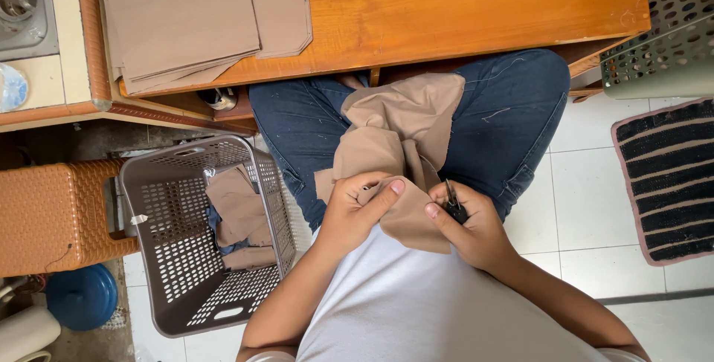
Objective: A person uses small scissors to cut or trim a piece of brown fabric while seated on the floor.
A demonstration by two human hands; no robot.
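A piece of tan fabric lies bunched over my lap, on blue jeans. My left hand pinches its lower edge between thumb and fingers. My right hand grips a small black thread snipper whose tip points up at the fabric edge, close to my left thumb. A thin thread runs from the fabric towards the snipper.
A stack of cut tan fabric pieces lies on the wooden table. A grey perforated basket with fabric pieces stands at my left, beside a woven orange stool. A striped mat and a green basket are at the right.
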